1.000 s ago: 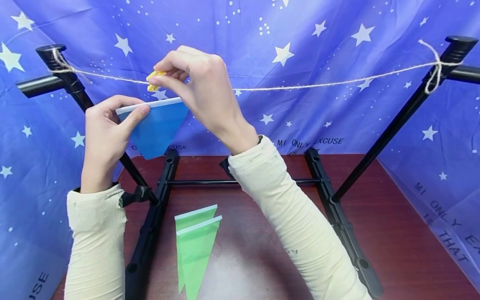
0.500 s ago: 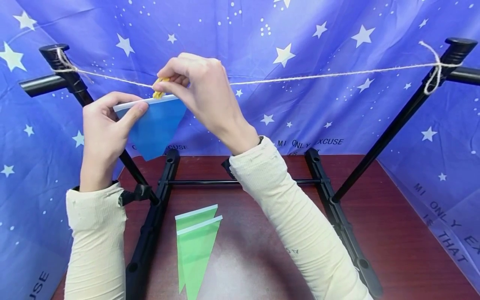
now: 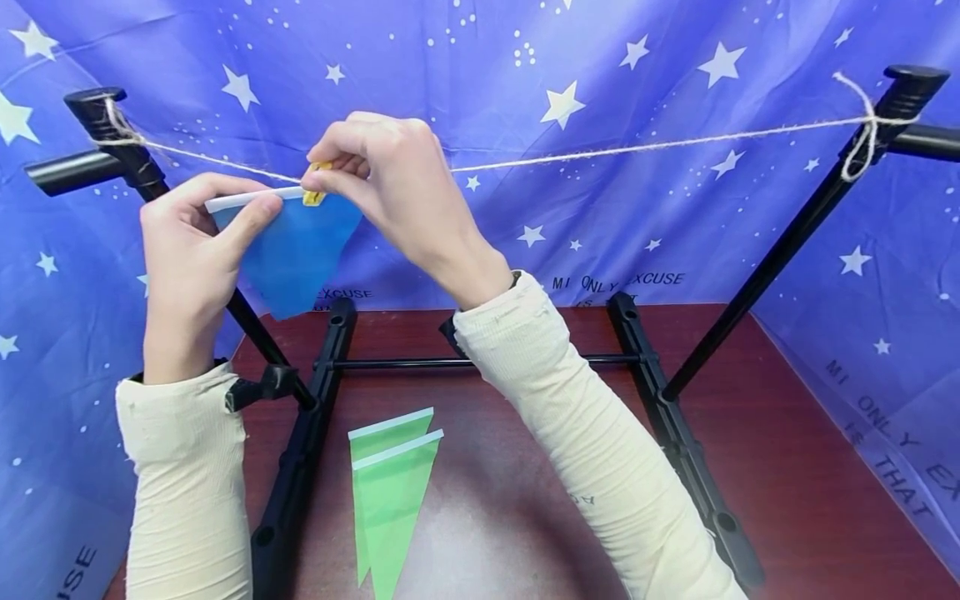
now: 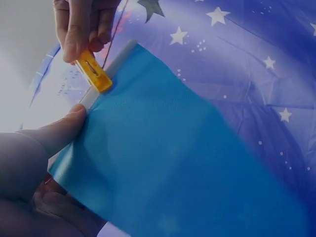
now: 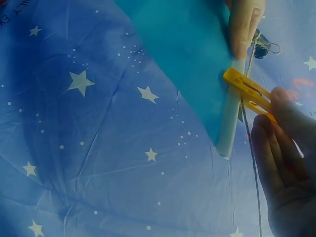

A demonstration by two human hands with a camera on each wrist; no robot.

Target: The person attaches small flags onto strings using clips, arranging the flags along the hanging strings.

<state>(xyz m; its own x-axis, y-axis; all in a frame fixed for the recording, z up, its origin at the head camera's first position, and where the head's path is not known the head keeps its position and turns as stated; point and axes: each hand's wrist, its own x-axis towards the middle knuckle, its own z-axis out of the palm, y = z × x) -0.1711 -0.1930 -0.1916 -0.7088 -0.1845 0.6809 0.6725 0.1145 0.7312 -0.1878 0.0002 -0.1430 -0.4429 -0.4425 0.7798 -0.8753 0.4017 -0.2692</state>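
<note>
A blue pennant (image 3: 296, 254) with a white top edge hangs from my left hand (image 3: 198, 242), whose thumb and fingers pinch it near its left corner. My right hand (image 3: 397, 183) pinches a yellow clothespin (image 3: 313, 198) by its upper end. In the right wrist view the jaws of the clothespin (image 5: 239, 83) straddle the pennant's white edge (image 5: 229, 118), with the string (image 5: 253, 163) running close behind. Seen from the left wrist, the clothespin (image 4: 96, 74) reaches down over the white edge onto the blue cloth (image 4: 163, 133).
The string (image 3: 600, 153) is tied between two black posts (image 3: 787, 225) of a stand. Two green pennants (image 3: 397, 492) lie overlapping on the dark red table (image 3: 510, 517), between the stand's black base rails (image 3: 678, 467). A blue star-patterned curtain (image 3: 525, 75) surrounds the back and sides.
The clothespin has come down from above the pennant onto its white edge. The left hand has shifted slightly left and up with the pennant, and the string now dips toward the clothespin.
</note>
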